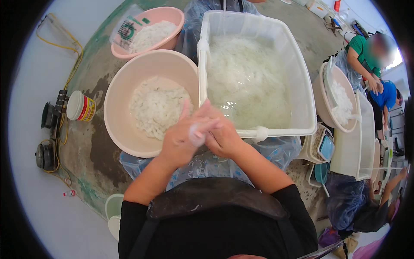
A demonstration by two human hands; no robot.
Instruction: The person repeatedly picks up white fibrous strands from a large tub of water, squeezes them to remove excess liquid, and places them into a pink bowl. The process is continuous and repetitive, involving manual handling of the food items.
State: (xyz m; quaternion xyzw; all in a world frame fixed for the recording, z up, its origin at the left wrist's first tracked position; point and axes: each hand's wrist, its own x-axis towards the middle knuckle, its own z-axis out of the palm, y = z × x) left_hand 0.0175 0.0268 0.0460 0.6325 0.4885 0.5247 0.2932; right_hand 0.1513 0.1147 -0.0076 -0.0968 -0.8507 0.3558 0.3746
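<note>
My left hand [182, 139] and my right hand [221, 131] meet in front of me, fingers crossing and blurred. A small whitish, wet-looking clump [196, 134] shows between them; which hand holds it cannot be told. They are over the gap between a round beige basin [113, 106] and a white rectangular tub [305, 113]. Soft white pieces [158, 106] lie heaped in the basin. The tub holds water with a mass of fine whitish, fibrous material [239, 71]. Lumps of white material are wrapped on the tub's rim at its left side and near edge.
A pink basin [179, 24] with white pieces and a printed plastic bag stands at the back left. A white lidded bucket [75, 105] is at left. Cables run along the left wall. People [359, 53] work at right beside another basin [318, 94] and a long white tub [346, 152].
</note>
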